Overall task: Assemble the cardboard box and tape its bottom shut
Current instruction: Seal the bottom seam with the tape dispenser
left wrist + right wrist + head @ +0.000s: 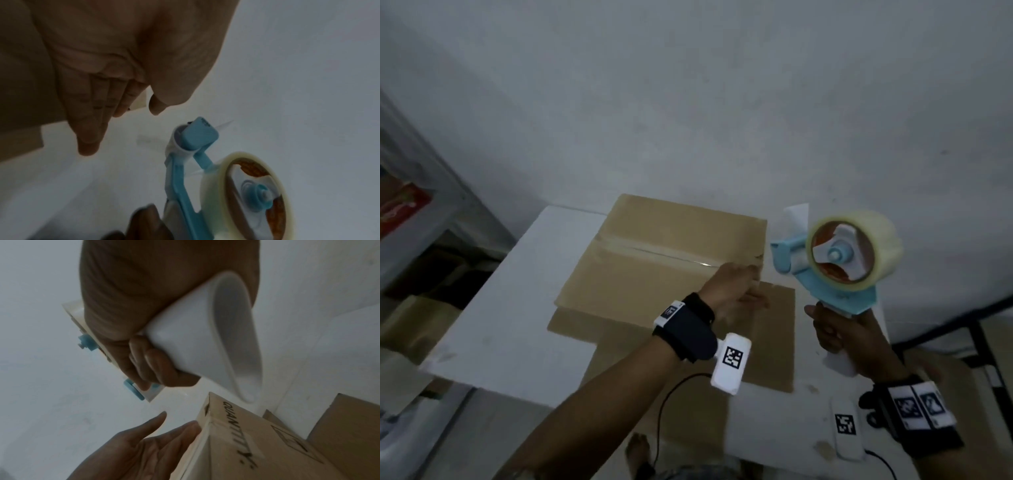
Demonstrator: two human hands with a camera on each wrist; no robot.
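Note:
The cardboard box (654, 253) lies on the white table (524, 294) with its closed flaps up and clear tape (671, 257) along the seam. My left hand (736, 287) rests with straight fingers against the box's right end; in the right wrist view the left hand (144, 446) touches the edge of the box (257, 451) by the printed word QUANTITY. My right hand (839, 332) grips the white handle (195, 340) of a blue tape dispenser (852, 253), held in the air to the right of the box. The dispenser (185, 162) carries a roll of clear tape (246, 194).
A flat sheet of cardboard (774, 342) lies under and in front of the box. A white wall (688, 102) stands close behind the table. A shelf (421, 192) with boxes is at the left, a black frame (983, 342) at the right. A cable (671, 394) hangs from my left wrist.

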